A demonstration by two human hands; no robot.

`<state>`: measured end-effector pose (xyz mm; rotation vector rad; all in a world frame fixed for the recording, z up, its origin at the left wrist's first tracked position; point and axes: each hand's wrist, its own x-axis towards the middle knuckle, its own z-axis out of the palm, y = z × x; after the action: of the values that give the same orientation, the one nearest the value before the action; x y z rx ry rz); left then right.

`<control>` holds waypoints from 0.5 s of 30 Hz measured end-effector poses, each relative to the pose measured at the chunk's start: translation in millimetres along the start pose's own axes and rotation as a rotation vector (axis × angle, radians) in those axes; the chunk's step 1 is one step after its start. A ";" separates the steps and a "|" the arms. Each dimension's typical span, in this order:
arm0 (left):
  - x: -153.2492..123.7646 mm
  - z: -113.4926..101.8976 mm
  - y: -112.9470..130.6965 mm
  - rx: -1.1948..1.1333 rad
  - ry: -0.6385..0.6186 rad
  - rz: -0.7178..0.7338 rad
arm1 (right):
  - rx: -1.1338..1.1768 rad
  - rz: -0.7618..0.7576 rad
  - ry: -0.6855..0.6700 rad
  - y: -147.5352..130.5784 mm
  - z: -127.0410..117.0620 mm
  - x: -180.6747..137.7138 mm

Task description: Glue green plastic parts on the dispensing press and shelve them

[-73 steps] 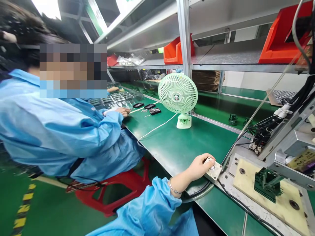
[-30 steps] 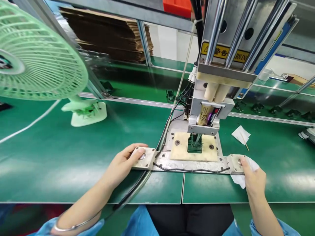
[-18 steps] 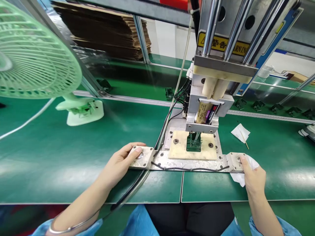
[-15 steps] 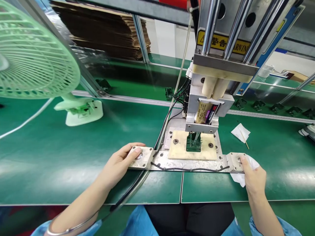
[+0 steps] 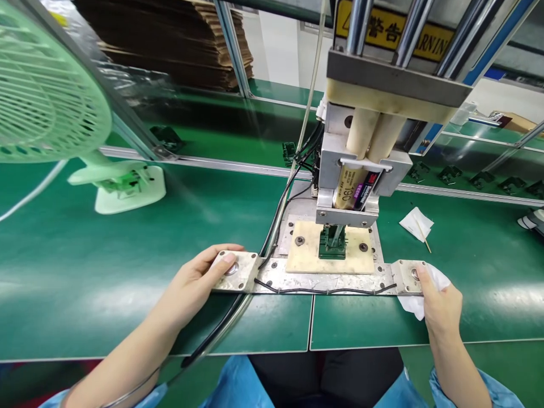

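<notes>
- clasping the left button box (image 5: 243, 272), the left hand (image 5: 196, 280) has its thumb on the round button (image 5: 232, 269).
- the right hand (image 5: 442, 306) is closed around the outer end of the right button box (image 5: 405, 279), thumb at its edge, with a white cloth (image 5: 412, 306) tucked beneath.
- the dark green part (image 5: 332, 245) sits on the cream block (image 5: 360, 262), below the press (image 5: 395, 82).
- white paper (image 5: 411, 224) bearing a thin stick (image 5: 424, 238) lies on the desk (image 5: 140, 260), right of the press.

I work in bright light: glare whitens the tabletop (image 5: 505, 303) right of the machine (image 5: 359, 136); left of it, the fan (image 5: 55, 96) looks stretched.
</notes>
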<state>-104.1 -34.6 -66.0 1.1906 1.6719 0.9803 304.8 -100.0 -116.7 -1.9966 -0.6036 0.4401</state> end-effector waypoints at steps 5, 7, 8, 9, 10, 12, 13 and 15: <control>2.5 -1.3 -8.3 0.037 -0.004 0.018 | 0.023 0.015 0.008 -0.7 -0.3 -1.6; 0.4 -1.7 -8.1 0.137 0.077 0.088 | 0.012 0.032 0.004 -0.3 -1.1 -2.0; -1.3 -1.6 -6.0 0.219 0.149 0.157 | -0.006 0.045 0.002 -0.6 -1.7 -2.3; -3.4 -1.0 -2.1 0.310 0.227 0.252 | -0.027 0.056 -0.001 -1.1 -2.4 -2.6; -5.6 0.3 3.6 0.397 0.291 0.363 | -0.048 0.063 -0.004 -2.0 -3.2 -2.9; -9.0 6.0 20.5 0.510 0.311 0.591 | -0.083 0.066 -0.010 -3.9 -4.5 -3.5; -9.7 10.7 31.1 0.531 0.252 0.671 | -0.094 0.062 -0.013 -4.8 -5.0 -3.7; -8.0 24.1 53.9 0.529 0.046 0.717 | -0.100 0.057 -0.017 -6.0 -5.2 -4.2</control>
<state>-63.6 -26.2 -23.1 2.2336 1.6090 0.9968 302.8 -103.6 -108.7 -2.1112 -0.5908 0.4696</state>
